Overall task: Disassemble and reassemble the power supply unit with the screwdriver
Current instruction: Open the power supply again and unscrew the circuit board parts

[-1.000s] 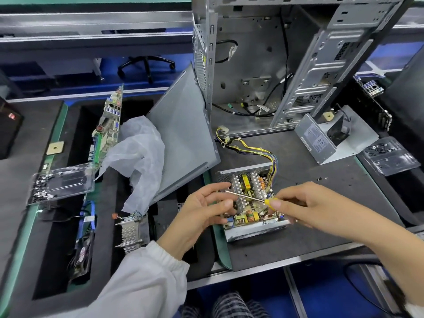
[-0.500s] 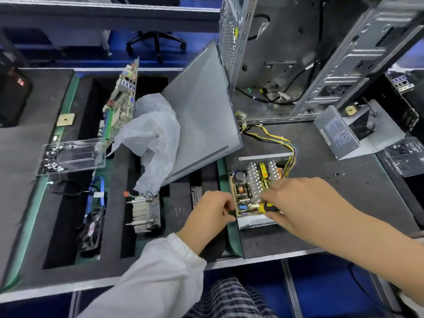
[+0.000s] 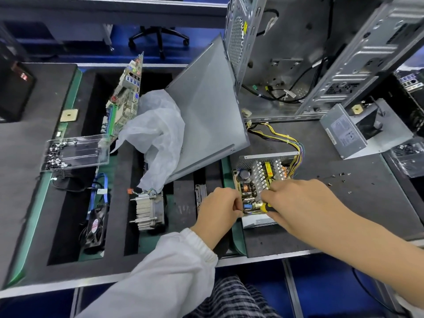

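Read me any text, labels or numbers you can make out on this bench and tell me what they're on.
No text here is legible.
Power supply cover: grey label, print too small to read.
Computer case: yellow sticker, blurred.
Cooling fan: round hub label, blurred.
Open power supply unit: yellow component, markings unreadable.

I am seeing a dark grey tabletop [image 3: 344, 235] edged in metal; a blue floor [image 3: 128, 33] is showing behind; an office chair's black base [image 3: 158, 37] is standing there.
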Available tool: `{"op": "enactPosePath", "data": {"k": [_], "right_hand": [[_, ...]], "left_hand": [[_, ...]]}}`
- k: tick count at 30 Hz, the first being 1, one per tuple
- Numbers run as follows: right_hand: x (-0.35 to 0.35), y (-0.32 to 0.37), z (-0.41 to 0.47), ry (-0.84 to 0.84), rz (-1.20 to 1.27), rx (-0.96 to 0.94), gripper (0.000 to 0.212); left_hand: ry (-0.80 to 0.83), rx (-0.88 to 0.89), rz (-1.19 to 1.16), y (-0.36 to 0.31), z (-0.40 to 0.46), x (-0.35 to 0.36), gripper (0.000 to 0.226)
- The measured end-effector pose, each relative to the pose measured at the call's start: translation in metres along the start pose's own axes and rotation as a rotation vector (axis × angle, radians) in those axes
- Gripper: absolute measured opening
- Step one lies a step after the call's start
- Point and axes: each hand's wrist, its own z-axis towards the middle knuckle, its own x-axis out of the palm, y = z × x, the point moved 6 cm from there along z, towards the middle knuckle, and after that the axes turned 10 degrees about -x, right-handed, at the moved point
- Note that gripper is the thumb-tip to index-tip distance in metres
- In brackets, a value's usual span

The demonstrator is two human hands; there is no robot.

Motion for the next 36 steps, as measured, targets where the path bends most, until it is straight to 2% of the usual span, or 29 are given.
{"op": "enactPosePath", "data": {"k": [5,18,21,23,25,28,30,33,36], "right_hand": [[0.002,0.0,0.002,-0.008,0.03,-0.005,0.028],[-0.002,0.009,0.007,0.073,0.025,-0.001,0.015],[-0.008,0.014,0.014,0.09,0.004,-0.005,0.015],[-0.01,0.017,0.018,0.096,-0.019,-0.001,0.027],[-0.01,0.019,0.023,0.107,-0.039,-0.011,0.033],[-0.008,0.018,0.026,0.1,-0.036,-0.024,0.017],[-0.009,0.017,0.024,0.084,-0.037,-0.013,0.021],[-0.012,0.012,0.018,0.061,-0.036,0.027,0.015],[-0.014,0.007,0.011,0.037,-0.022,0.051,0.014]], "left_hand": [[-0.033,0.003,0.045,-0.003,-0.001,0.002,0.01],[-0.071,-0.017,0.058,-0.007,-0.005,-0.001,0.007],[-0.075,-0.012,0.073,-0.008,-0.004,-0.001,0.024],[-0.073,-0.017,0.071,-0.008,-0.005,-0.002,0.041],[-0.066,-0.024,0.063,-0.008,-0.006,-0.004,0.048],[-0.059,-0.032,0.051,-0.007,-0.005,-0.003,0.051],[-0.054,-0.029,0.04,-0.005,-0.004,-0.002,0.045],[-0.031,-0.012,0.007,-0.004,-0.003,-0.002,0.015],[-0.02,-0.006,-0.028,-0.001,-0.001,-0.002,0.01]]}}
